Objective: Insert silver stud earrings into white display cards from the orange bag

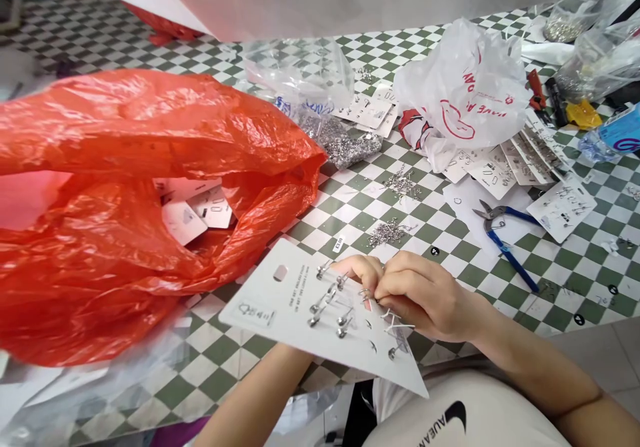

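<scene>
A white earring card [295,313] is held tilted above the table's front edge, with printed text and a hang hole at its upper end. Several silver earrings [342,321] stick out from it, some with round ball ends. My left hand [364,270] grips the card from behind; most of it is hidden, with curled fingers showing at the far edge. My right hand [430,297] is closed in a pinch at the card's right side, its fingertips on a small silver earring [367,295]. Thin white stems show just below those fingertips.
A large red plastic bag [150,120] holding more cards lies at left. Small piles of silver pins [387,232] rest on the checkered table [345,200]. Blue-handled pliers [510,247], filled cards [563,207] and a white plastic bag [465,87] are at right.
</scene>
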`<state>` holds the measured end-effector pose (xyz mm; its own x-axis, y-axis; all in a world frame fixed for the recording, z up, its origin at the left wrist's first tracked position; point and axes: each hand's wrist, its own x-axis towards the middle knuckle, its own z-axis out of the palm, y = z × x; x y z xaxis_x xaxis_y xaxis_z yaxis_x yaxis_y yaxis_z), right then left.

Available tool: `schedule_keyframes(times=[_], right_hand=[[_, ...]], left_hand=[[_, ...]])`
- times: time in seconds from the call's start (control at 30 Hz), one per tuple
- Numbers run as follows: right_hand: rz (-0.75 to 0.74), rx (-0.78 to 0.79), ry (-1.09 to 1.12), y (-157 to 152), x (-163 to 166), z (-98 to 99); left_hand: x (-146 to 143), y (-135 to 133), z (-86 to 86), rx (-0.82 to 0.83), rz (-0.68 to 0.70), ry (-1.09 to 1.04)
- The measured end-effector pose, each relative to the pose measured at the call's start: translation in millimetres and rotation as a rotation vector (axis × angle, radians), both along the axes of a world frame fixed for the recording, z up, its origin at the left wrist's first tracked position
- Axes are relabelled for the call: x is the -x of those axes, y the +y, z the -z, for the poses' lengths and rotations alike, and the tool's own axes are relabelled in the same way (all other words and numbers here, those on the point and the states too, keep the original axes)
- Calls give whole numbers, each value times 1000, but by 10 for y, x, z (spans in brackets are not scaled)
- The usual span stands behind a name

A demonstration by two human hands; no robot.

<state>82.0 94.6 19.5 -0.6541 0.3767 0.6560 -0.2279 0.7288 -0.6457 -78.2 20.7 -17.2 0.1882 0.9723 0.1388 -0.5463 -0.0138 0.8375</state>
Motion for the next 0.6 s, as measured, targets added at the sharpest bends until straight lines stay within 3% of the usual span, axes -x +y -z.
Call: schedule_keyframes(times=[0.23, 0.4, 0.53, 0.6], right_hand=[[-10, 248, 42, 11, -19, -52], [32, 364, 71, 11, -16, -47], [29, 630, 103, 70, -155, -136], [97, 561, 54, 139, -308, -275]], left_hand=[[-64, -47, -124, 97, -39, -91], [-96, -5, -161, 26, -24, -86], [-75, 99, -116, -102, -46, -57], [-54, 150, -107, -117, -98, -57]])
